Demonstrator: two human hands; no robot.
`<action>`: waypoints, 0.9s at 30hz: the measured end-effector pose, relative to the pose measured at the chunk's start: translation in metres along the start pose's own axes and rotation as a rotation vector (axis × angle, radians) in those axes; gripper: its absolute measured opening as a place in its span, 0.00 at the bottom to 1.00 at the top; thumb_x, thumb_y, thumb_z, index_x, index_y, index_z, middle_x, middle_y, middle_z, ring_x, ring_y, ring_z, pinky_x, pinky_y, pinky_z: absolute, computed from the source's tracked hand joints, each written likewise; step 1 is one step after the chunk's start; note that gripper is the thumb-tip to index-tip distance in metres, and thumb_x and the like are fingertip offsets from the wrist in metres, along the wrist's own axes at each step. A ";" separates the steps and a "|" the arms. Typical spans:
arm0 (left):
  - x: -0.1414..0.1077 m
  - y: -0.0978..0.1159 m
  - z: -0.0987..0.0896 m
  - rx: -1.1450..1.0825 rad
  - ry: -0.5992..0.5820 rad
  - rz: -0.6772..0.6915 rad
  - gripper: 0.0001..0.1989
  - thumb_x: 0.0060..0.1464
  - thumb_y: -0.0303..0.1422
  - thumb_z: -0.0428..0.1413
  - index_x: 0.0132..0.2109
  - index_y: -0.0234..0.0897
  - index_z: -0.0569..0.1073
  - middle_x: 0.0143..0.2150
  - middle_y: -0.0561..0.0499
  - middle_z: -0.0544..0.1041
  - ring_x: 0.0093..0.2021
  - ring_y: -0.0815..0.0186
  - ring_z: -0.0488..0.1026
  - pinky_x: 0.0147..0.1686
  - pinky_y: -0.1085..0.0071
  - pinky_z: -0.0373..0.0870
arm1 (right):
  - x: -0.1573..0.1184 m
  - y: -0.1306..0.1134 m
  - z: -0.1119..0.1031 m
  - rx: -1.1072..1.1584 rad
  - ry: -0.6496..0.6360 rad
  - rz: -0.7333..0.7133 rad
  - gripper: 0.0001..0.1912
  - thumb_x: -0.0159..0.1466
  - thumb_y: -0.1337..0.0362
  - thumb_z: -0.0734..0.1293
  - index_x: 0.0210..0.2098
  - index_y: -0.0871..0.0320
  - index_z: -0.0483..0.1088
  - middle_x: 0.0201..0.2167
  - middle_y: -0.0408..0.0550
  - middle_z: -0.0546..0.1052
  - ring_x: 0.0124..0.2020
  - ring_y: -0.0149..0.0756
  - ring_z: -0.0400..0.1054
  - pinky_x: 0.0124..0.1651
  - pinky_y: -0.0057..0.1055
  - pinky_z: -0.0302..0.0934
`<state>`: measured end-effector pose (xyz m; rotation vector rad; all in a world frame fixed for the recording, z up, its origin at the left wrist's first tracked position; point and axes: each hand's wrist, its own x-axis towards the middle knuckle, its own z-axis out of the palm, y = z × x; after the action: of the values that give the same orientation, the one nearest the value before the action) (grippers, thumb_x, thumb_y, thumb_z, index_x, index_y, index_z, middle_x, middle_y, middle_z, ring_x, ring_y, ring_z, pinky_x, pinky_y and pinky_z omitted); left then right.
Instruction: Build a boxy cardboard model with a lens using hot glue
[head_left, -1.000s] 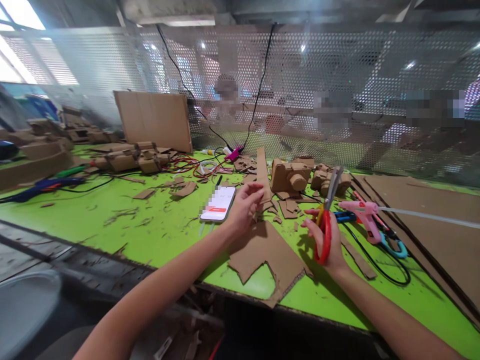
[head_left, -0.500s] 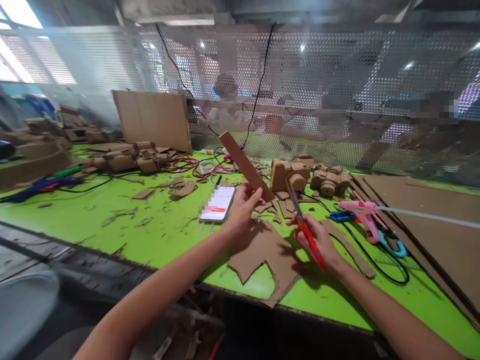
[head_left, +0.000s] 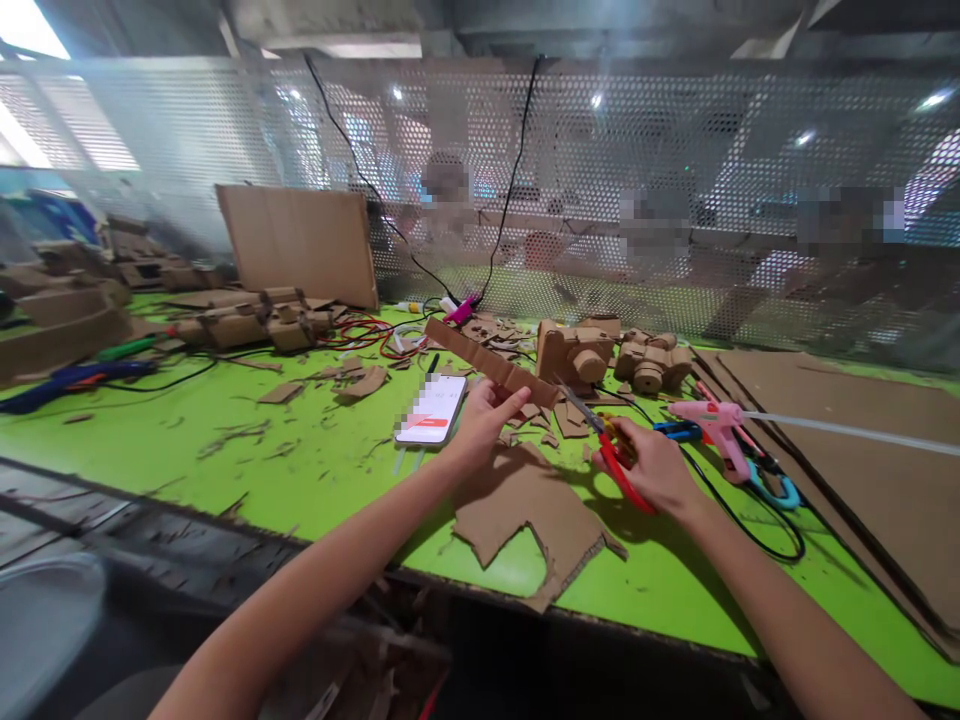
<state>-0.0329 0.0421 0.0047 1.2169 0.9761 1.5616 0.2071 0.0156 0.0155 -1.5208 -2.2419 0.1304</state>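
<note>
My left hand [head_left: 486,425] pinches a narrow cardboard strip [head_left: 480,355] between thumb and fingers, tilted down to the right above the table. Faint crease lines cross the strip. My right hand [head_left: 652,460] is wrapped round the red handles of a pair of scissors [head_left: 619,470]. Their metal blades point up and left, with the tips at the strip's right end; whether they have cut into it I cannot tell. Below my hands lies a cut cardboard sheet [head_left: 525,500] with a notched front edge. Behind the blades stands a cardboard model camera [head_left: 574,355].
A phone [head_left: 431,410] lies left of my left hand. At right are a second cardboard camera [head_left: 654,362], a pink glue gun [head_left: 716,430] with its cable, and a large cardboard sheet [head_left: 847,430]. A blue glue gun [head_left: 67,385] and scraps lie left. A perforated screen [head_left: 585,200] stands behind.
The strip has tipped to a flatter angle, its far end lowered. My right hand has turned the scissors leftward and brought the blade tips up to the strip's right end.
</note>
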 end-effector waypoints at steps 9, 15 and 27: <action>0.001 0.004 0.000 -0.026 -0.032 0.058 0.20 0.43 0.47 0.67 0.35 0.38 0.71 0.28 0.54 0.72 0.28 0.69 0.69 0.27 0.73 0.68 | -0.001 0.007 0.004 -0.065 0.037 -0.053 0.26 0.63 0.44 0.63 0.50 0.58 0.73 0.33 0.53 0.80 0.32 0.45 0.73 0.33 0.34 0.59; 0.001 0.006 -0.001 -0.005 -0.040 0.077 0.21 0.43 0.47 0.68 0.35 0.37 0.71 0.27 0.55 0.72 0.27 0.69 0.68 0.27 0.73 0.67 | -0.001 0.004 0.003 -0.046 -0.001 -0.061 0.25 0.64 0.45 0.62 0.47 0.59 0.73 0.32 0.53 0.80 0.31 0.43 0.73 0.32 0.34 0.60; 0.001 0.008 -0.002 -0.010 -0.059 0.076 0.22 0.44 0.48 0.67 0.36 0.37 0.70 0.27 0.56 0.70 0.26 0.71 0.67 0.25 0.74 0.66 | 0.001 0.007 0.002 -0.012 -0.018 -0.083 0.23 0.63 0.44 0.62 0.40 0.58 0.73 0.28 0.50 0.78 0.27 0.40 0.69 0.30 0.32 0.57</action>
<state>-0.0363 0.0410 0.0119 1.2990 0.8920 1.5792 0.2121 0.0193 0.0117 -1.4353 -2.3203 0.1058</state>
